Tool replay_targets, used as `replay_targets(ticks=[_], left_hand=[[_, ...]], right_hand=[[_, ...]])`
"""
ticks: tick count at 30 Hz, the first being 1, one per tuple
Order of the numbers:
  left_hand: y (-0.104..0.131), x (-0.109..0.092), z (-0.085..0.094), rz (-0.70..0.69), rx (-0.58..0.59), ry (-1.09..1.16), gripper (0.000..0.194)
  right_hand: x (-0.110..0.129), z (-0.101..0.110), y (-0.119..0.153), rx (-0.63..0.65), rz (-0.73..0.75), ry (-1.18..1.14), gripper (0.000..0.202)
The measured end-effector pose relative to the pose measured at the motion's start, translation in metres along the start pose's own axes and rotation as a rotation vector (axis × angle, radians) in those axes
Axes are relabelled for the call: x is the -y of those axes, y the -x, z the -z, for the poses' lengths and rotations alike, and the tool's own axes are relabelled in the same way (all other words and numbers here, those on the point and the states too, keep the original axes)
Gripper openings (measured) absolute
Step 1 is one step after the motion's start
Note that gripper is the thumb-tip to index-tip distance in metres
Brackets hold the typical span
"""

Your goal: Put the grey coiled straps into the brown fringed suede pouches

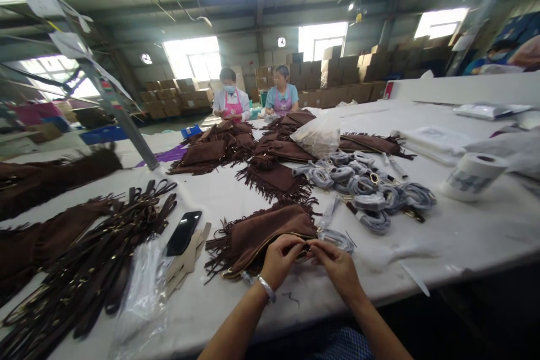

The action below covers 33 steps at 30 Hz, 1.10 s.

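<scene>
A brown fringed bag lies in front of me, its gold zipper running along the near edge. My left hand rests over that edge, thumb and fingers pinched together at the bag's right corner. From the other side my right hand meets it, fingertips closed in a pinch close to the left ones. The small part between the fingertips is hidden. Just behind my right hand, a wrapped grey strap touches the bag's corner.
Wrapped straps are heaped at right, near a white roll. More fringed bags lie farther back. At left are dark brown straps, a phone, card strips and a metal post. Two co-workers sit opposite.
</scene>
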<state>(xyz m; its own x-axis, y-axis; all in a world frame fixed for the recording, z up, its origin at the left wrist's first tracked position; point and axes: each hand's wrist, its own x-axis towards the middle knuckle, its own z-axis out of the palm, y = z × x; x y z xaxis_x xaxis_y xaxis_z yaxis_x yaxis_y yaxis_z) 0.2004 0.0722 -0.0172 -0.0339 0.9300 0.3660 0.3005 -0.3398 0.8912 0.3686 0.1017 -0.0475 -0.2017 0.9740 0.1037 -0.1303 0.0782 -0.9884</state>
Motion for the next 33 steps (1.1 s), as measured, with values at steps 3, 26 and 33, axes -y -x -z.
replay_targets(ticks=[3, 26, 33], left_hand=[[0.001, -0.001, -0.001, -0.008, -0.003, -0.007, 0.014], [0.004, 0.006, -0.002, 0.08, 0.049, -0.051, 0.022], [0.008, 0.013, -0.008, 0.139, 0.015, -0.079, 0.013]], right_hand=[[-0.002, 0.001, -0.001, 0.011, 0.035, 0.071, 0.033], [0.01, 0.004, 0.004, 0.048, 0.13, 0.35, 0.015], [-0.002, 0.0, 0.005, 0.013, 0.206, 0.434, 0.014]])
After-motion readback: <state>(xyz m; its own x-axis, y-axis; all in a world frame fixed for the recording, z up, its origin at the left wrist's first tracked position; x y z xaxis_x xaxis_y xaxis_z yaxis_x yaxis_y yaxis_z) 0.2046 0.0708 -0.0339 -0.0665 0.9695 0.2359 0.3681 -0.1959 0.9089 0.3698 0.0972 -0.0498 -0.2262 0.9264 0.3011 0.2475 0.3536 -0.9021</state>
